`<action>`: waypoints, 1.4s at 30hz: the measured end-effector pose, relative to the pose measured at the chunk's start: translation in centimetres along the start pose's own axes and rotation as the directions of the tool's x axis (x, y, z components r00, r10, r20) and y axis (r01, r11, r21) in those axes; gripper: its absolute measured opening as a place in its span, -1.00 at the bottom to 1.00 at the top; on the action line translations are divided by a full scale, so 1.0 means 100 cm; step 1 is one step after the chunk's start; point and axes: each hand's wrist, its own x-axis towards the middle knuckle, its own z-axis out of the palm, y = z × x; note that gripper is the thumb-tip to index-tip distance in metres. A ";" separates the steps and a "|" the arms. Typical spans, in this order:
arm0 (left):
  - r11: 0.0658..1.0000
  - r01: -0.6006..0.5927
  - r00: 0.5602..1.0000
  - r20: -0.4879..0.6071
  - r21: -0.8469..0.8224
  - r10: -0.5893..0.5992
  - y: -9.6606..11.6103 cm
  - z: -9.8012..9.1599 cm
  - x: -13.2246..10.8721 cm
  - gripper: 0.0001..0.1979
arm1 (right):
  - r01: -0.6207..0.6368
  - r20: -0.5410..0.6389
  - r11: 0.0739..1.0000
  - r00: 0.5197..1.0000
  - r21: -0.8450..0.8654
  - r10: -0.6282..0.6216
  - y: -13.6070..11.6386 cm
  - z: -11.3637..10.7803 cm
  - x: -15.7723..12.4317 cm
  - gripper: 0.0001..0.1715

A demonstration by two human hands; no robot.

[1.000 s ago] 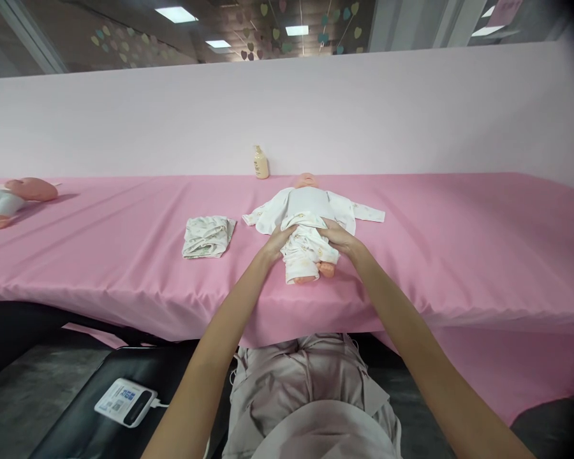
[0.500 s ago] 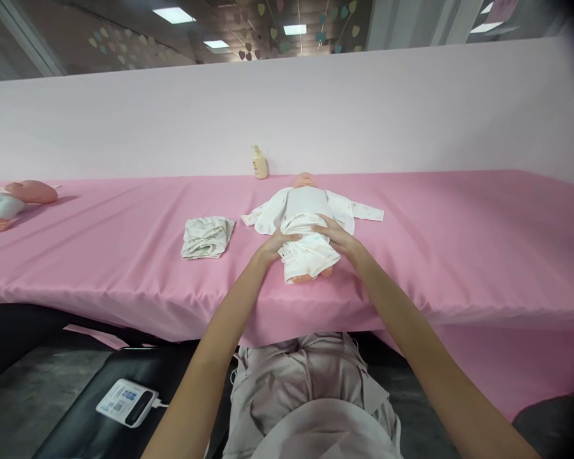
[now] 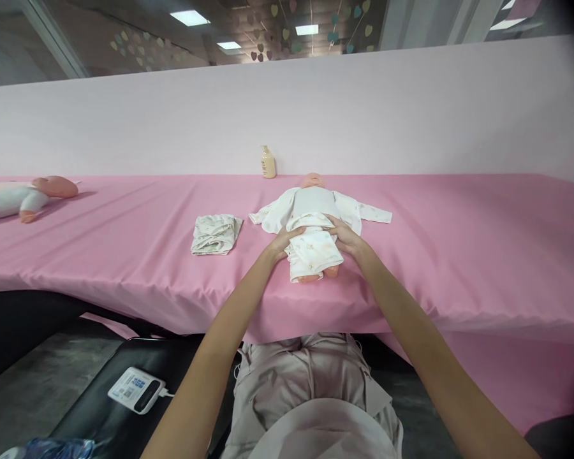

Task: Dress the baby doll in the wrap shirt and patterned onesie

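Observation:
A baby doll (image 3: 313, 180) lies on its back on the pink-covered table (image 3: 435, 255), its head toward the wall. Its white top (image 3: 316, 201) has the sleeves spread out to both sides. Small white patterned pants (image 3: 314, 252) cover its legs, with the feet showing at the near end. My left hand (image 3: 284, 242) grips the left side of the pants near the waist, thumb on top. On the opposite side, my right hand (image 3: 343, 236) grips the waist cloth, fingers over it.
Folded patterned cloth (image 3: 216, 234) lies left of the doll. A pump bottle (image 3: 268, 162) stands by the wall (image 3: 172, 121). Another doll (image 3: 55, 187) lies at the far left. A white device (image 3: 136, 390) with a cable rests on a black seat (image 3: 90, 408) below.
The view has shifted slightly, so the table things appear further right. Both hands remain at the doll's waist, and the pants' cloth has changed shape a little between them.

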 end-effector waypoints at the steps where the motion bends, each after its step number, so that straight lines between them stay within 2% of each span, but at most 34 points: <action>1: 1.000 -0.001 1.000 0.005 0.003 0.001 0.000 -0.001 0.000 -0.57 | -0.006 0.001 1.000 1.000 0.013 0.006 0.000 -0.001 0.000 -0.20; 5: 0.999 0.038 0.998 -0.040 0.008 -0.038 -0.005 -0.008 0.006 -0.65 | -0.021 0.044 1.000 0.999 -0.009 0.021 -0.002 -0.001 -0.001 -0.22; 8: 1.000 0.027 0.994 -0.101 -0.006 -0.027 -0.011 -0.013 0.011 -0.67 | -0.014 0.114 0.985 0.993 -0.171 0.034 -0.005 0.000 -0.006 -0.24; 11: 1.000 0.026 0.990 -0.135 -0.017 -0.028 -0.013 -0.015 0.012 -0.68 | 0.017 0.173 0.950 0.984 -0.311 0.039 -0.006 0.000 -0.011 -0.12; 13: 0.999 0.034 0.995 -0.092 -0.002 -0.034 -0.011 -0.016 0.009 -0.63 | 0.015 0.166 0.944 0.985 -0.330 0.043 -0.005 0.000 -0.012 -0.06; 17: 0.995 0.068 0.994 0.086 0.070 -0.074 -0.003 -0.017 0.000 -0.37 | 0.014 0.091 0.976 0.996 -0.219 0.006 -0.002 -0.002 -0.010 -0.15; 19: 0.991 0.093 0.988 0.114 0.093 -0.104 -0.001 -0.019 -0.002 -0.31 | 0.014 0.063 0.988 0.998 -0.154 -0.004 0.000 -0.003 -0.008 -0.16; 23: 0.989 0.125 0.989 0.077 0.077 -0.130 -0.003 -0.022 0.001 -0.32 | -0.015 0.041 0.994 0.999 -0.104 0.019 0.000 -0.003 -0.006 -0.15; 28: 0.993 0.114 0.991 0.065 0.020 -0.115 -0.008 -0.022 0.004 -0.40 | -0.041 0.029 0.985 0.999 -0.168 0.047 -0.004 0.000 -0.008 -0.33; 32: 0.997 0.070 0.991 0.111 0.017 -0.072 -0.007 -0.018 0.004 -0.42 | -0.001 0.147 0.977 0.989 -0.211 0.033 -0.007 0.001 -0.011 -0.27; 35: 0.999 0.046 0.993 0.107 0.028 -0.049 -0.004 -0.014 0.003 -0.43 | 0.032 0.216 0.984 0.976 -0.174 0.006 -0.007 -0.001 -0.012 -0.20; 38: 0.999 0.041 0.995 0.088 0.034 -0.044 -0.001 -0.010 0.002 -0.45 | 0.057 0.180 0.994 0.983 -0.092 -0.040 -0.003 -0.005 -0.010 -0.27; 42: 0.994 0.070 0.995 0.064 0.078 -0.075 -0.002 -0.008 0.005 -0.49 | 0.071 0.065 0.997 0.995 -0.014 -0.070 0.006 -0.005 -0.006 -0.40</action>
